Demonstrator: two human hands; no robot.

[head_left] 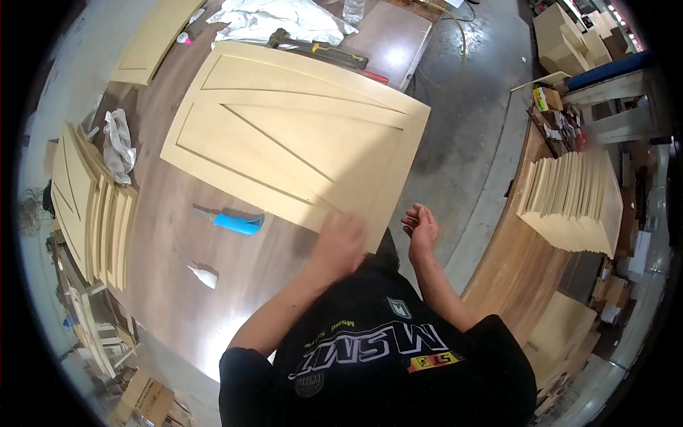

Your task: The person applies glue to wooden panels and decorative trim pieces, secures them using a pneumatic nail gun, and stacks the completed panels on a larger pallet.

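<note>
A pale wooden panel (284, 135) with a raised frame and a diagonal strip lies flat on the brown table, its near right part in shadow. Over its near edge is my left hand (341, 243), smeared by motion, so its fingers are unclear; whether it touches the panel I cannot tell. Beyond the panel's right edge my right hand (421, 228) hangs apart from it, fingers loosely bent with small gaps and nothing seen in them. Left of my left hand lie a blue-handled tool (238, 224) with a thin tip and a small white squeeze bottle (205, 276).
Behind the panel lie a hammer (320, 51) and a white cloth (277, 21). A crumpled white wrap (119, 146) rests at the table's left edge, beside stacked panels (75, 199). To the right, many pale boards (569, 199) stand on a wooden bench (509, 263).
</note>
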